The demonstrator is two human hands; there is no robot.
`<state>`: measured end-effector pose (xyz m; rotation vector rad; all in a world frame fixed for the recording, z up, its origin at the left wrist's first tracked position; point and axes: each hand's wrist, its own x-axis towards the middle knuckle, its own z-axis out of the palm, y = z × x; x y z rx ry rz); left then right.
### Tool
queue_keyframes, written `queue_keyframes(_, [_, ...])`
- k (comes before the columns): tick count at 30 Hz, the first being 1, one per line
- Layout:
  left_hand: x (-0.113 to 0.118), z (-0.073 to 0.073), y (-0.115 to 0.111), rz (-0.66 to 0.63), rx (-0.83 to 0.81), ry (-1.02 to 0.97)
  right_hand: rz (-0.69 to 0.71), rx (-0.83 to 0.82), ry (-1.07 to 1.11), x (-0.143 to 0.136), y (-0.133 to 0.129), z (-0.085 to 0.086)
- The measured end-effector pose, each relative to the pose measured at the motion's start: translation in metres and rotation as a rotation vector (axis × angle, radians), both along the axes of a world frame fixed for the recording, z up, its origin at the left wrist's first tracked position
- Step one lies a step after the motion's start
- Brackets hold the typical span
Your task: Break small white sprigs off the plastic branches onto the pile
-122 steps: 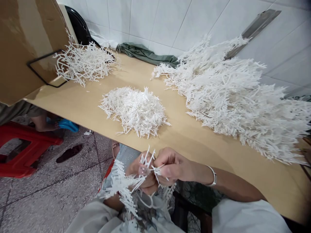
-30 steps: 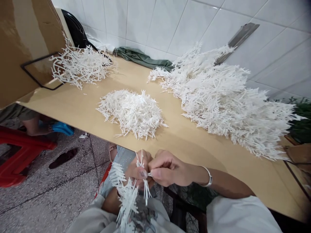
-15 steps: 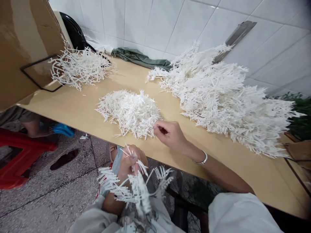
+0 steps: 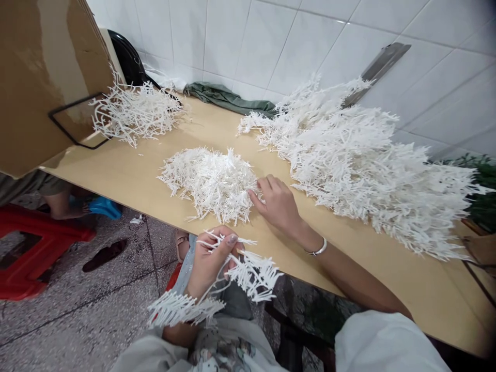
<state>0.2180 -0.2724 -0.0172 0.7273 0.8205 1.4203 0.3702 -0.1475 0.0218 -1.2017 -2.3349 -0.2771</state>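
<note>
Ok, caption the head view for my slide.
Left hand pinching white branching sprigs, right hand at the edge of the middle heap of white pieces on a tan table.

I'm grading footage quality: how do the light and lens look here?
Head view: faint, soft shadow on the table near the right hand; middle pile so pale that strands partly merge. Head view again: wall tiles' lines splay, suggesting wide-angle distortion; the top-right corner darkens. Left hand looks fairly sharp in the head view.
</note>
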Motion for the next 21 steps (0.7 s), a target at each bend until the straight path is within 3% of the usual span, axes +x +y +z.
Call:
queue_keyframes(2, [-0.001,0.002,0.001,0.023,0.009,0.024,0.126,-0.068,0.224,-0.002,-0.010,0.007])
queue_keyframes(5, [-0.003,0.004,0.001,0.059,0.030,0.071,0.421,-0.418,0.454,-0.005,-0.035,0.023])
queue_keyframes(8, [-0.005,0.004,0.001,0.063,0.023,0.114,0.600,-0.726,0.379,-0.009,-0.058,0.038])
queue_keyframes(11, [-0.008,0.005,0.001,0.029,0.005,0.143,0.590,-0.954,0.284,-0.011,-0.069,0.044])
queue_keyframes(13, [-0.012,0.005,0.002,-0.068,0.012,0.137,0.594,-1.107,0.308,-0.011,-0.070,0.045])
queue_keyframes(17, [-0.017,0.001,0.003,-0.436,0.105,-0.005,0.632,-1.368,0.472,-0.011,-0.071,0.045])
queue_keyframes(21, [-0.002,-0.010,-0.002,-0.619,0.081,-0.140,0.820,-1.566,0.604,-0.012,-0.074,0.034])
